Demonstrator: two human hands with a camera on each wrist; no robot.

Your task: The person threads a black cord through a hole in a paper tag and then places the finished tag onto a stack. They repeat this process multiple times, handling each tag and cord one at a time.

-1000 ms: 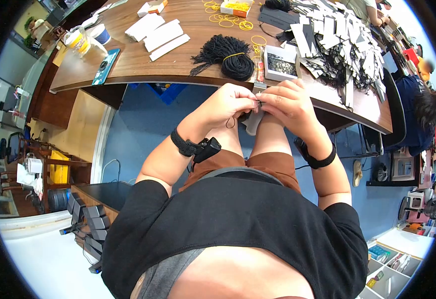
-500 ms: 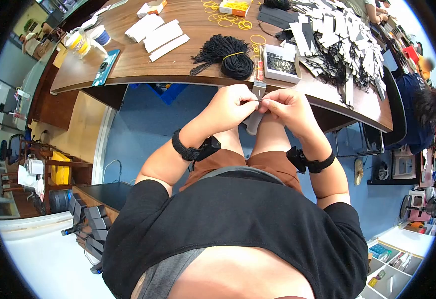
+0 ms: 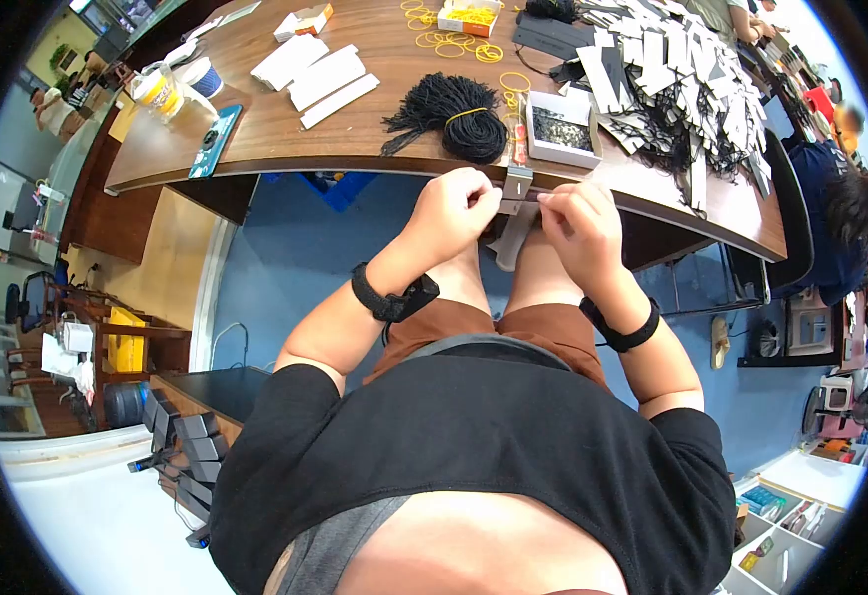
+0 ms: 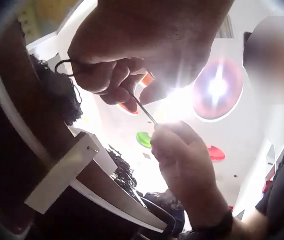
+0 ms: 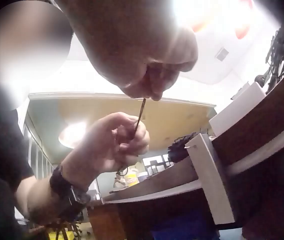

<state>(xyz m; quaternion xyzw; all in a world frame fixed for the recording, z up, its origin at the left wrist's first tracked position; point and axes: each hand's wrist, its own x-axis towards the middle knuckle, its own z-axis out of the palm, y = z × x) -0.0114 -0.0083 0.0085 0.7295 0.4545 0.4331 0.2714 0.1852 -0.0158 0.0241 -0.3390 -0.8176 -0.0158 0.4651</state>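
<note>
A short black cord (image 4: 144, 111) runs taut between my two hands, just in front of the table edge. My left hand (image 3: 454, 210) grips one end in its curled fingers, and a small loop of cord sticks out past them in the left wrist view. The other end is pinched by my right hand (image 3: 585, 223), fingertips bent together. Between and just beyond the hands, a pale flat strip (image 5: 212, 182) with a small pin near its top is fixed at the table edge. A bundle of black cords (image 3: 474, 139) with a yellow rubber band lies behind it.
A white open box (image 3: 565, 154) stands near the edge, beside a large pile of white tags (image 3: 672, 79) with black strings. Yellow rubber bands (image 3: 459, 45), white card stacks (image 3: 325, 77), a phone (image 3: 216, 141) and cups (image 3: 201, 77) are also on the table (image 3: 374, 30).
The hands, fingertips together around the cord a second ago, have drawn apart sideways and pulled the cord straight. The right hand has turned and moved right.
</note>
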